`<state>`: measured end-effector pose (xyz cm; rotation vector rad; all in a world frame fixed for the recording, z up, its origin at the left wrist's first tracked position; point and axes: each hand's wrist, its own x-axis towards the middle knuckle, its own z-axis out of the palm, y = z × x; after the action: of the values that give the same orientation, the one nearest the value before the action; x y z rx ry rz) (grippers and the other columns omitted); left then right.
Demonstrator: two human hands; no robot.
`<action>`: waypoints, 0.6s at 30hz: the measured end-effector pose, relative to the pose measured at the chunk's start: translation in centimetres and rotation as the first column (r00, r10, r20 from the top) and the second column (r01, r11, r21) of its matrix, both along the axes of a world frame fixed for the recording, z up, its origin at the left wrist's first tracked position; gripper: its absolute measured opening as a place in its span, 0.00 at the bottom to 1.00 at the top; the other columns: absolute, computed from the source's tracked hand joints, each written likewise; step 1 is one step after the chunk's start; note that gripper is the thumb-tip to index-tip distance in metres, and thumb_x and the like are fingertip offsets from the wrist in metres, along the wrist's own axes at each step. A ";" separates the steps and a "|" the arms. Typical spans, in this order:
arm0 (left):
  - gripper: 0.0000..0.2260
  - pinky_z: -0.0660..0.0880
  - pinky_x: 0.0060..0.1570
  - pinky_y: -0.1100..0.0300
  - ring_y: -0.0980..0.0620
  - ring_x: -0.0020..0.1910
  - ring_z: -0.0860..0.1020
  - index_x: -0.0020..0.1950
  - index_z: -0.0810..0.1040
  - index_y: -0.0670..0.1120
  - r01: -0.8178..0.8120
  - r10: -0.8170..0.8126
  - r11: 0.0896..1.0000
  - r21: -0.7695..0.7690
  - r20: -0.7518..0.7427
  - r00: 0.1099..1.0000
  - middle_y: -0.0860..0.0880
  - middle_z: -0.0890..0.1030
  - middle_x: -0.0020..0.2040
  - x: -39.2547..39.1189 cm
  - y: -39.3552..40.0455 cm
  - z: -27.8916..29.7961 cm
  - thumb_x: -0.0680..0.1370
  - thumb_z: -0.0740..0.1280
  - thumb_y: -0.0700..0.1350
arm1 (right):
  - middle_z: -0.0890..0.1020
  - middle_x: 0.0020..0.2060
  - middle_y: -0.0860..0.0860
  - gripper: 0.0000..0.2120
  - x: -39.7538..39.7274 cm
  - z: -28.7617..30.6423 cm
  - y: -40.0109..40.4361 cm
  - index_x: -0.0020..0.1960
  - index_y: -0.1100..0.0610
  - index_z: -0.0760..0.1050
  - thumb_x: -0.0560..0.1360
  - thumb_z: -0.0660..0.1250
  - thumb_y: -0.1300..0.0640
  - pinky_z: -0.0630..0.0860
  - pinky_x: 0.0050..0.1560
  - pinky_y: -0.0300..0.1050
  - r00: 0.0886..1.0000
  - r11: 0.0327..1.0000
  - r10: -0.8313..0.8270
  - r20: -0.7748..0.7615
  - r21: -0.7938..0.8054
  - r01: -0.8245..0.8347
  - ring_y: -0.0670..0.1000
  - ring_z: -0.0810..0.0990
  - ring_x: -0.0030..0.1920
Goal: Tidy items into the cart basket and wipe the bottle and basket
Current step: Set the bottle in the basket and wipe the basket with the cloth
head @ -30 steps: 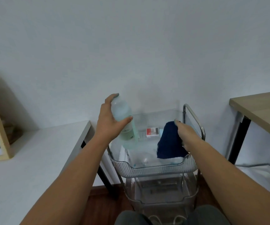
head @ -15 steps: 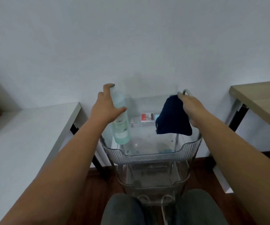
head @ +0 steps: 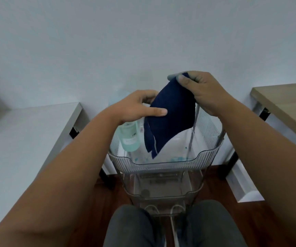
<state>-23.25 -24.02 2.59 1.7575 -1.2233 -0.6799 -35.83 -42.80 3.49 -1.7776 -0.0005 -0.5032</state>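
— Where's the cloth (head: 170,120)?
— Over the basket (head: 163,162), right hand (head: 202,93) pinching its top corner, left hand (head: 136,107) holding bottle (head: 129,138) and cloth's edge.
— Handling?
— Soft, limp — bunch it; the bottle looks slippery.

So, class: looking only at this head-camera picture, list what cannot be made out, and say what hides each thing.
- Bottle top: hidden behind the left hand, so any grip on it is unclear.
- Bottle label text: too small and blurred.
- Back of the top cart basket: covered by the dark blue cloth held by the right hand.
- Lower basket contents: blurred through clear plastic.
- Wooden table: cut off by the right edge.
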 end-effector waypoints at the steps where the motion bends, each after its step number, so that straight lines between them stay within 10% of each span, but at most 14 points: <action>1: 0.19 0.77 0.56 0.52 0.46 0.54 0.81 0.58 0.80 0.40 0.031 -0.031 0.999 0.011 -0.034 0.999 0.40 0.83 0.54 0.4 0.3 -0.1 0.71 0.76 0.47 | 0.85 0.51 0.46 0.09 -0.2 0.0 -0.3 0.52 0.49 0.83 0.79 0.63 0.53 0.77 0.53 0.39 1.000 1.000 -0.002 0.008 -0.008 0.002 0.45 0.82 0.54; 5: 0.17 0.75 0.59 0.46 0.44 0.54 0.79 0.47 0.77 0.33 0.069 -0.067 0.997 0.021 -0.080 0.995 0.45 0.79 0.54 0.5 0.2 -1.7 0.66 0.76 0.42 | 0.85 0.47 0.45 0.08 -0.9 -0.9 -1.0 0.52 0.49 0.83 0.78 0.65 0.54 0.77 0.51 0.38 0.996 0.996 0.071 -0.058 -0.042 -0.074 0.45 0.82 0.51; 9: 0.14 0.65 0.35 0.53 0.46 0.34 0.67 0.37 0.67 0.41 0.055 -0.057 0.998 -0.016 -0.141 0.988 0.41 0.68 0.35 -0.8 -1.2 -2.8 0.65 0.73 0.41 | 0.85 0.45 0.47 0.09 -1.0 -1.9 -1.4 0.52 0.50 0.83 0.78 0.65 0.55 0.78 0.51 0.41 0.990 0.994 0.106 -0.093 -0.010 -0.108 0.47 0.82 0.49; 18: 0.10 0.76 0.48 0.56 0.49 0.47 0.80 0.54 0.76 0.57 -0.048 0.015 0.991 0.128 0.247 0.969 0.49 0.83 0.48 0.7 -2.4 -3.3 0.78 0.68 0.43 | 0.84 0.47 0.47 0.09 -1.5 -4.3 -3.2 0.49 0.51 0.84 0.78 0.65 0.53 0.80 0.39 0.41 0.961 0.996 -0.084 -0.264 0.008 0.089 0.47 0.81 0.50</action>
<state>-22.52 -26.43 -0.70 2.0150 -1.3371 -0.5471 -37.35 -46.05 -0.78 -1.8194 0.2684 -0.3240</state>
